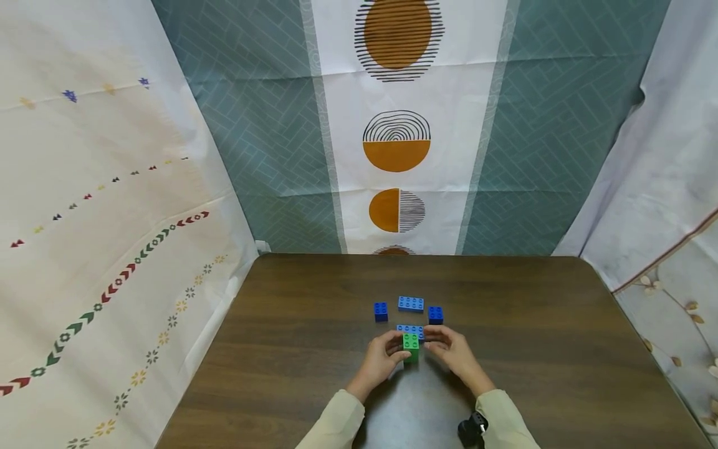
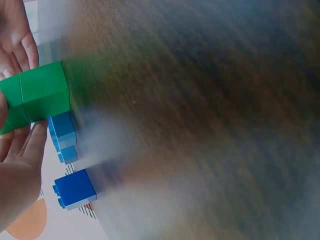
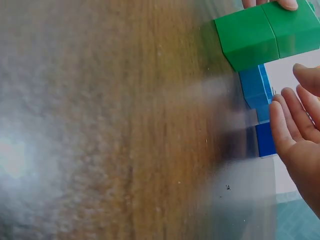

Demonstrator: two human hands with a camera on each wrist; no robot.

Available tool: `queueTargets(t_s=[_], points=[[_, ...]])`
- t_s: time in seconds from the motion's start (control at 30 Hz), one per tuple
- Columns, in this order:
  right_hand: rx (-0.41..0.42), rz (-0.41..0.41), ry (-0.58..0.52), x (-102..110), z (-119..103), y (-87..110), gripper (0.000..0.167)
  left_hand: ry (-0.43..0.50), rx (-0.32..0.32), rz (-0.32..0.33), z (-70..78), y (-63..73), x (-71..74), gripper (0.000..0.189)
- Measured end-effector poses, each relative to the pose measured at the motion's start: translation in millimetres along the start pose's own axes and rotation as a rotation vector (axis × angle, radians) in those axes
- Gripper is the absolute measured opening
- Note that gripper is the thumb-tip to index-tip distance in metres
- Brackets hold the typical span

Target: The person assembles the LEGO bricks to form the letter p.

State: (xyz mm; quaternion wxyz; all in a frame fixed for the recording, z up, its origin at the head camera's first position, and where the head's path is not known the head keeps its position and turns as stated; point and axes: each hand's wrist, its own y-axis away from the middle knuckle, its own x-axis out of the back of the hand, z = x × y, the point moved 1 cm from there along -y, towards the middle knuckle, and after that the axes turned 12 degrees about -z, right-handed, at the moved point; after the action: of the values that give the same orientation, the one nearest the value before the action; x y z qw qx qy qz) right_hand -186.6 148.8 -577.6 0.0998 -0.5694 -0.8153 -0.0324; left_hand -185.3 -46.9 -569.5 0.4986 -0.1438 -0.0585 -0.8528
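Observation:
Two green toy bricks (image 1: 411,353), stacked one on the other, stand on the table in front of me. My left hand (image 1: 380,360) holds the upper green brick, with the thumb on its near side and the fingers behind. Just right of the stack is my right hand (image 1: 455,358); its fingers (image 3: 292,117) are apart from the bricks and loosely bent, with nothing between them and the thumb. Right behind the green stack lies a light blue brick (image 1: 405,328), partly hidden by it.
Farther back on the brown table (image 1: 291,374) sit another long light blue brick (image 1: 411,304), a dark blue brick (image 1: 381,312) to its left and a second dark blue brick (image 1: 435,315) to its right. Patterned cloths (image 1: 269,143) hang behind and beside the table.

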Motion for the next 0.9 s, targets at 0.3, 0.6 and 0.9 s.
queueTargets(t_s=[0.3, 0.6, 0.9], points=[[0.032, 0.042, 0.051, 1, 5, -12.4, 0.038, -0.012, 0.005, 0.000, -2.1, 0.0, -0.7, 0.035], [0.009, 0.014, 0.067, -4, -1, -19.9, 0.038, 0.001, -0.002, 0.002, 3.5, 0.9, -1.4, 0.036], [0.086, 0.021, 0.130, -9, 16, -27.9, 0.037, 0.015, -0.011, 0.003, -1.4, 0.9, -1.1, 0.035]])
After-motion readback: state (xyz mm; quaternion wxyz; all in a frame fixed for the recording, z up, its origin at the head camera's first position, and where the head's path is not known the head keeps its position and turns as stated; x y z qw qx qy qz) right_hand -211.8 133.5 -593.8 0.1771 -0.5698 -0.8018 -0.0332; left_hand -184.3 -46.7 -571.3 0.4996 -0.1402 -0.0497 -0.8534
